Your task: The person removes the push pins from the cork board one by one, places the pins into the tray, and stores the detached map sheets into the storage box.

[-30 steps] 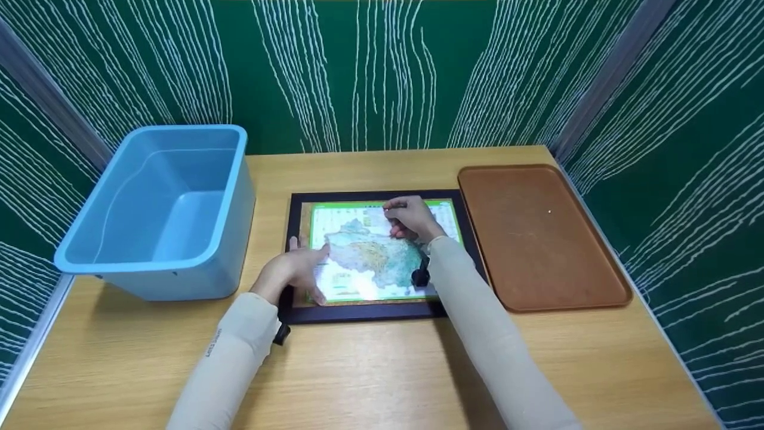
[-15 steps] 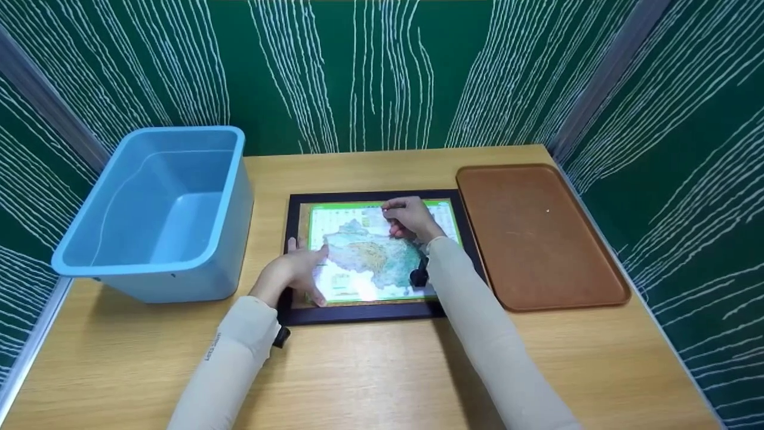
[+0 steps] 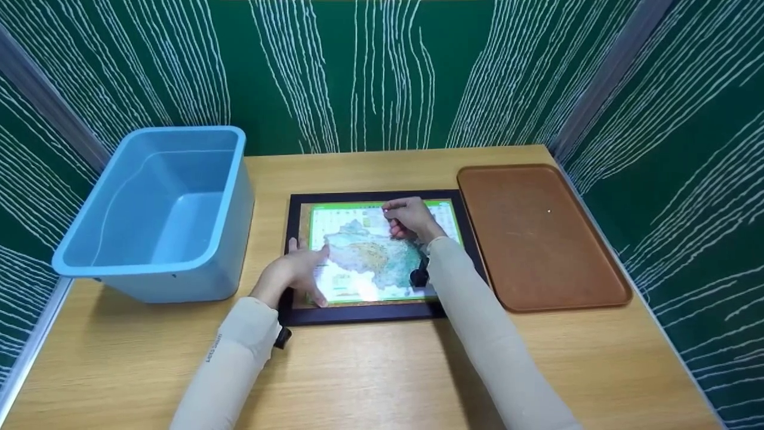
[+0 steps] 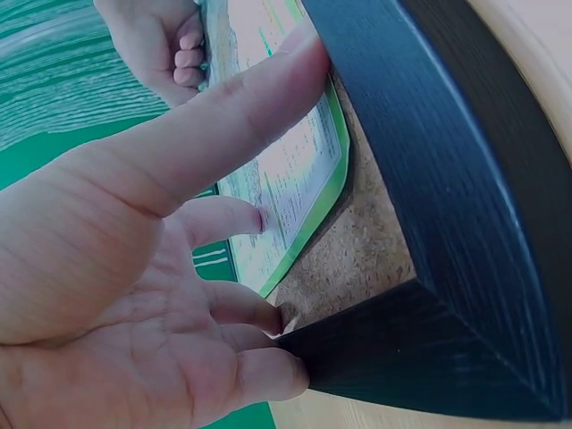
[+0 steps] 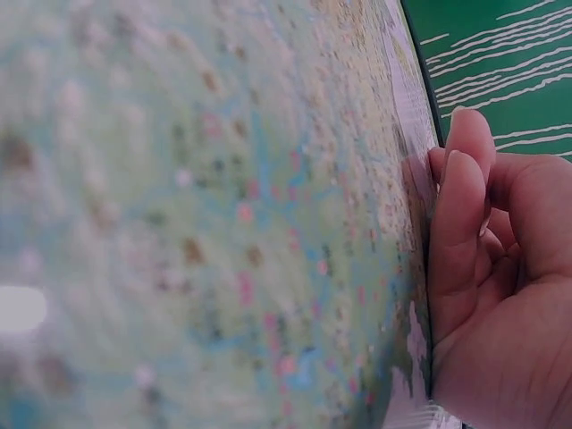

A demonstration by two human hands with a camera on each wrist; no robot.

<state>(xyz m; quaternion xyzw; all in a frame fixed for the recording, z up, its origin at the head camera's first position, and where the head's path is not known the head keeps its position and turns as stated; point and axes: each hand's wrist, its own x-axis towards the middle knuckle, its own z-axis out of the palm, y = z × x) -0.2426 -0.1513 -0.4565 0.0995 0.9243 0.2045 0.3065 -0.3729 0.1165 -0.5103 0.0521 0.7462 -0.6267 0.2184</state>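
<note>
A laminated map (image 3: 373,257) with a green border lies on a cork board (image 3: 305,227) set in a dark frame (image 3: 370,313). My left hand (image 3: 295,269) spreads over the board's left side. In the left wrist view, its thumb (image 4: 268,89) reaches across the map's edge and other fingertips touch the map, cork and frame. Over the map's upper part, my right hand (image 3: 412,218) pinches a small pinkish push pin (image 3: 385,209) between thumb and fingertips, mostly hidden. The right wrist view shows those fingers (image 5: 460,223) right at the map's surface.
At the left stands a deep blue plastic bin (image 3: 149,197). A brown tray (image 3: 537,251) lies against the frame's right side, with a small white speck (image 3: 549,211) on it. Green panels (image 3: 274,71) with white lines enclose the wooden table (image 3: 358,382).
</note>
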